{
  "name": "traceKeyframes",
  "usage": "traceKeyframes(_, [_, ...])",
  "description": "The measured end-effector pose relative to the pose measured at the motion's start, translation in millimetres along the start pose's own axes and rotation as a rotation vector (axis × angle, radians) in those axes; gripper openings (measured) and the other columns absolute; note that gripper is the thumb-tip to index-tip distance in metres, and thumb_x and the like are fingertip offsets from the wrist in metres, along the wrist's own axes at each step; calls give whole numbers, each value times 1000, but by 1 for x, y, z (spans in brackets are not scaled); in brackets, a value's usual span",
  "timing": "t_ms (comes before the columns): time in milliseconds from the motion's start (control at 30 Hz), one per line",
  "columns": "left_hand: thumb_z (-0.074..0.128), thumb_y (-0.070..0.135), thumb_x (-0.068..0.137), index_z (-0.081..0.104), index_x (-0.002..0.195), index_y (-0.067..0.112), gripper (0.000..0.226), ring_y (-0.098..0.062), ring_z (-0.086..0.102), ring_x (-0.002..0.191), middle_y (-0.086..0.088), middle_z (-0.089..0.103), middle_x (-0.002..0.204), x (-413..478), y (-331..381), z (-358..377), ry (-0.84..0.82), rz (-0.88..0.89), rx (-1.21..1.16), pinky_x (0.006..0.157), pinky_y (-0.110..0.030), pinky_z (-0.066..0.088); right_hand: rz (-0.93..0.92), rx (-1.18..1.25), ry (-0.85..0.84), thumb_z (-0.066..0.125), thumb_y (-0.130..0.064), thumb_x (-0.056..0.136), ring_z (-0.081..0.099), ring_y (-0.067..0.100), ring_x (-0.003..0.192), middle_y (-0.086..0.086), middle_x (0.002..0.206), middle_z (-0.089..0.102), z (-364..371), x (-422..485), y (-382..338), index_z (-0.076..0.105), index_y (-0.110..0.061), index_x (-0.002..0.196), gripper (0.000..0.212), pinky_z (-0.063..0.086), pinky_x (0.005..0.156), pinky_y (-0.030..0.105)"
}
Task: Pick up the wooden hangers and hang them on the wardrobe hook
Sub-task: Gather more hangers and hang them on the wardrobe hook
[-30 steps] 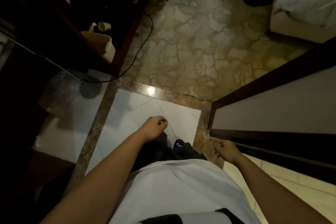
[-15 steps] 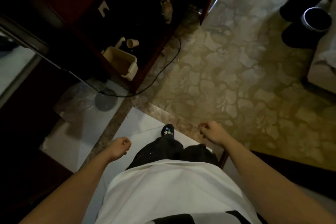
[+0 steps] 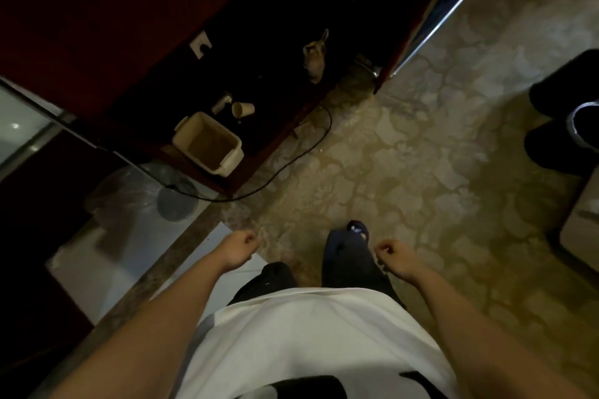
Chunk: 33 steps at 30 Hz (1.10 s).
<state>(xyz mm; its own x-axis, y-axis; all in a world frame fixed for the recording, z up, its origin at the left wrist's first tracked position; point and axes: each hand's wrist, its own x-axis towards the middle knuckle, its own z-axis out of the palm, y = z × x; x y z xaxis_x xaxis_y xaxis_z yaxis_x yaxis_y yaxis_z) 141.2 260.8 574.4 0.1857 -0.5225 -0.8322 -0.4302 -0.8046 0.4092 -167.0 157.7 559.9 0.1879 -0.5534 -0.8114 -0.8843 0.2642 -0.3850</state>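
Status: both grips empty. My left grip (image 3: 241, 248) and right grip (image 3: 393, 254) hang at lower centre of the frame, fingers loosely curled, grasping nothing.

The wooden hangers are not in view, and neither is the wardrobe hook. Their bearing from either grip, their long axis and the nearer hand therefore cannot be determined.

Visible instead:
- A dark cabinet (image 3: 97, 10) at upper left, with an open recess holding a beige bin (image 3: 231, 162) and a paper cup (image 3: 242, 108).
- A black cable (image 3: 275, 175) crossing the patterned carpet (image 3: 421, 172).

Judgement: locate the hangers before any reach.
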Motion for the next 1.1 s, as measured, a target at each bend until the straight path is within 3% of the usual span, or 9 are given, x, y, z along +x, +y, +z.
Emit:
traceKeyframes(100, [45, 16, 96, 52, 81, 10, 17, -26, 56, 87, -14, 57, 89, 15, 66, 16, 1, 31, -20, 77, -32, 47, -10, -53, -8, 43, -15, 95, 54, 26, 73, 21, 80, 59, -61, 24, 5, 59, 1, 84, 25, 47, 73, 39])
traceKeyframes(167, [45, 19, 96, 54, 86, 10, 16, -30, 58, 93, -13, 57, 91, 23, 107, 20, -5, 53, -27, 87, -40, 48, -49, -87, -16, 44, -14, 95, 55, 26, 71, 18, 80, 59, -101, 41, -3, 61, 7, 90, 27, 48, 73, 39])
traceKeyframes(300, [44, 25, 97, 57, 113, 9, 26, -24, 57, 98, -7, 57, 99, 29, 193, -1, 26, 148, 2, 80, -31, 43, -192, -154, -46, 43, -12, 96, 54, 25, 68, 18, 80, 59, -177, 77, -52, 61, 5, 90, 25, 47, 71, 39])
traceKeyframes(433, [41, 31, 98, 52, 125, 15, 33, -21, 56, 110, -7, 59, 122, 20, 263, -58, 131, 281, 111, 95, -36, 47, -409, -200, 3, 45, -13, 94, 60, 29, 77, 16, 84, 61, -241, 98, -134, 62, 6, 103, 26, 49, 81, 44])
traceKeyframes(567, [41, 33, 98, 51, 128, 20, 34, -17, 55, 115, 0, 57, 125, -3, 325, -135, 225, 375, 162, 97, -31, 45, -696, -260, 85, 48, -15, 95, 64, 23, 95, 6, 101, 66, -299, 91, -235, 62, -11, 114, 24, 51, 90, 42])
traceKeyframes(700, [41, 32, 98, 52, 128, 20, 34, -14, 54, 117, 1, 57, 128, -41, 375, -210, 331, 490, 260, 97, -28, 44, -899, -272, 134, 47, -20, 96, 64, 10, 83, -8, 88, 65, -347, 61, -328, 63, -21, 109, 20, 51, 82, 30])
traceKeyframes(867, [43, 35, 96, 57, 120, 24, 30, -11, 57, 107, 5, 62, 118, -101, 421, -286, 553, 593, 399, 95, -30, 46, -1151, -278, 275, 51, -22, 94, 65, 8, 74, -6, 83, 68, -392, 11, -419, 66, -21, 100, 16, 50, 78, 33])
traceKeyframes(1000, [45, 35, 95, 57, 121, 25, 30, -5, 57, 104, 9, 61, 116, -137, 446, -333, 677, 645, 442, 92, -26, 49, -1261, -302, 325, 51, -21, 94, 65, 12, 77, -5, 83, 69, -415, -20, -478, 67, -17, 97, 17, 52, 78, 35])
traceKeyframes(1100, [45, 36, 95, 57, 118, 27, 28, -4, 57, 102, 10, 62, 114, -148, 462, -367, 733, 625, 439, 91, -26, 49, -1276, -325, 315, 49, -24, 94, 63, 8, 82, -7, 90, 66, -427, -34, -518, 64, -20, 101, 17, 52, 75, 26])
